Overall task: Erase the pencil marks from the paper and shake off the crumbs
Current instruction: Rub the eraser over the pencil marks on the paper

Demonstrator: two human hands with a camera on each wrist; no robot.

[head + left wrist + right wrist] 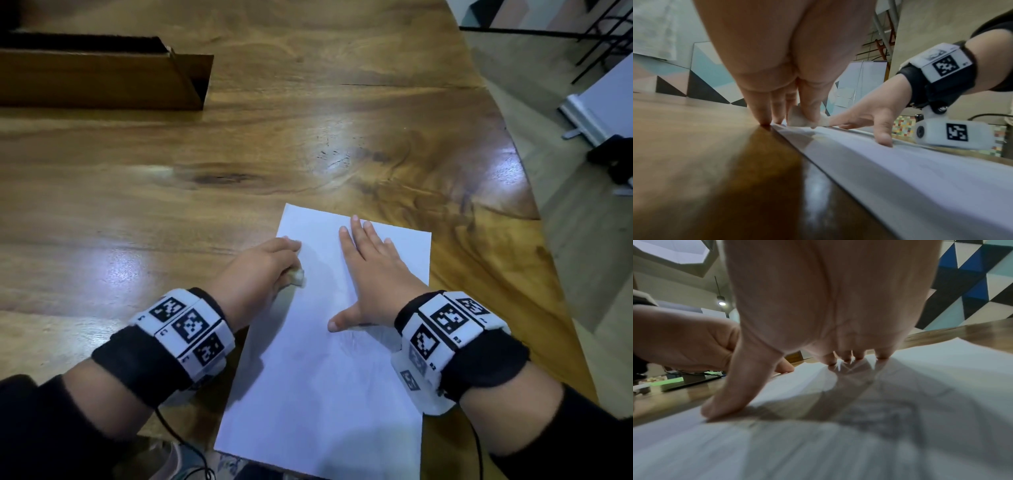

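A white rectangular sheet of paper (322, 370) lies flat on the glossy brown wooden tabletop (171, 192), its near edge reaching the tabletop's near rim; faint grey pencil marks (879, 423) show on it close to the right wrist – blurred in the right wrist view, barely visible from the head view.

The right hand (373, 274) lies palm down on the upper right part of the sheet, its grip spread – fingers (356, 229) straight and fanned, thumb out to the side, tips pressing the paper; it holds nothing.

The left hand (263, 270) sits at the sheet's left edge, its grip pinching a small whitish lump of eraser (297, 275) between thumb and curled fingers; in the left wrist view the eraser (801, 120) touches the paper just inside the edge, while the outer fingertips (764, 120) rest on the bare wood beside it.

Both wrists wear black straps carrying white blocks with black square markers (190, 325); dark sleeves cover the forearms.

At the far left of the tabletop stands a long brown cardboard box (102, 78), well apart from the paper.
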